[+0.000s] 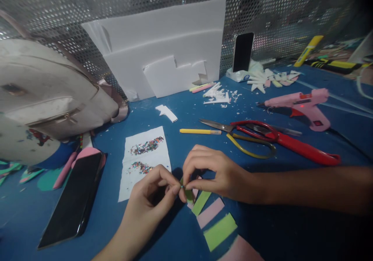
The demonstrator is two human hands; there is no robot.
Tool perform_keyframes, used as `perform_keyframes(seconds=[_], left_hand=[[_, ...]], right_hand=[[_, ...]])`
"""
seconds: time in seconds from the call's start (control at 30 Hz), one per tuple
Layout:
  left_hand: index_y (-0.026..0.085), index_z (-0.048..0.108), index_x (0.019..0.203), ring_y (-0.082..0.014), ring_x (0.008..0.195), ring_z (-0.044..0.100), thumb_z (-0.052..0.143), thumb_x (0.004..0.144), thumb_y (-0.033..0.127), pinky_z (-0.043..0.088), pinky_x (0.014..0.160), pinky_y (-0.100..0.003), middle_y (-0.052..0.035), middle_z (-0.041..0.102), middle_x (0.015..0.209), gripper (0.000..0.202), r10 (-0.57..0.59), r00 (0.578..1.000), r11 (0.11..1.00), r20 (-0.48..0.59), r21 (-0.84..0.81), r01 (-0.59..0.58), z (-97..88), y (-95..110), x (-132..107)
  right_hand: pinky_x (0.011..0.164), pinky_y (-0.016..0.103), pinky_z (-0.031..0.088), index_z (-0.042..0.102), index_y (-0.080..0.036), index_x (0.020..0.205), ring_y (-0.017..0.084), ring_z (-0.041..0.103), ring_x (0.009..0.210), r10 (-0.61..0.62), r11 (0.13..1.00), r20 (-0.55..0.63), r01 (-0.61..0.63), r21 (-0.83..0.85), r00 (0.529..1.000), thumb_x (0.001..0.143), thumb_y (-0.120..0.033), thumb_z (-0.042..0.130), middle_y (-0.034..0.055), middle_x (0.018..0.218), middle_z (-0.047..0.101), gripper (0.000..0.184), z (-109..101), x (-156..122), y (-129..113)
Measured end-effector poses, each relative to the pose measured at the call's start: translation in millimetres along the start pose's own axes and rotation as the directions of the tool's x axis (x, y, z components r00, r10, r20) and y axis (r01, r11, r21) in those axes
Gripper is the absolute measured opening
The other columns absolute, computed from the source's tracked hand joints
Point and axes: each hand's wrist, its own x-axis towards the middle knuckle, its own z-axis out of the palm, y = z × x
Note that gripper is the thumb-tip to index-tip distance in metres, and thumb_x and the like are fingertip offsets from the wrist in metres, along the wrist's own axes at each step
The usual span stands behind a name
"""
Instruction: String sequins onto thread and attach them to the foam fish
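My left hand (pixel 154 198) is closed in a pinch, thumb and forefinger at the upper end of a green and pink banded strip (pixel 215 210), which looks like paper or foam. From the other side, my right hand (pixel 210 171) pinches the same end, its fingertips nearly touching the left ones. A tiny shiny bluish bit shows between the fingertips; its kind cannot be made out. The strip widens as it runs down to the right, toward a pink piece (pixel 241 251) at the bottom edge. White paper (pixel 126 175) with two heaps of colourful glitter flakes (pixel 147 146) lies beside my left hand.
Beyond the hands lie a yellow pen (pixel 200 131), scissors (pixel 217 125), a red-handled tool (pixel 305 148) and a pink glue gun (pixel 305 103). A black phone (pixel 71 198) and pale backpack (pixel 55 93) occupy the left. Another phone (pixel 243 53) leans behind white scraps (pixel 217 93).
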Motion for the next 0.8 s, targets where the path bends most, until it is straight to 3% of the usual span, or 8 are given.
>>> perform_keyframes(seconds=[0.8], left_hand=[[0.020,0.059,0.078,-0.0094,0.067,0.064,0.057,0.090,0.018,0.049,0.064,-0.018,0.0019,0.064,0.071,0.013,0.065,0.998,0.990,-0.007,0.126,-0.064,2.4,0.6,-1.3]], right_hand=[[0.076,0.028,0.042,0.064,-0.015,0.081,0.014,0.054,0.079,0.045,0.999,0.008,-0.045,-0.013,0.999,0.085,-0.014,0.067,0.0014,0.081,0.064,0.005,0.3,-1.2,-1.3]])
